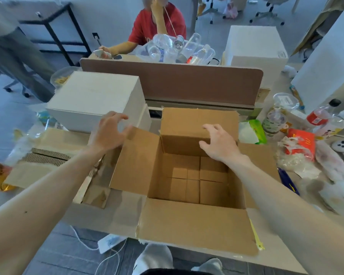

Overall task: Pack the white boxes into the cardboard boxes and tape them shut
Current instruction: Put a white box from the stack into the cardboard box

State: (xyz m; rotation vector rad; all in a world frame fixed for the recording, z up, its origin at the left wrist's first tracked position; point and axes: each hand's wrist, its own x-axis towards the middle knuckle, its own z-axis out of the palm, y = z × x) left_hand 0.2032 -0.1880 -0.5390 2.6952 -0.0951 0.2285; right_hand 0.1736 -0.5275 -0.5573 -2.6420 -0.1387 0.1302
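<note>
An open cardboard box point(195, 225) stands on the desk in front of me with all its flaps spread and nothing inside. A white box point(91, 98) sits behind it to the left. My left hand point(110, 132) hovers with spread, curved fingers just in front of that white box, above the left flap, holding nothing. Over the far side of the cardboard box my right hand point(218, 143) is spread the same way and also holds nothing. Another white box point(254, 44) stands beyond the divider at the back right.
Flattened cardboard point(48, 155) lies at the left. A brown desk divider point(187, 82) runs across the back, with a bin of plastic bottles point(177, 50) and a person in red behind it. Bottles, snack bags and tissue packs crowd the right side point(298, 147).
</note>
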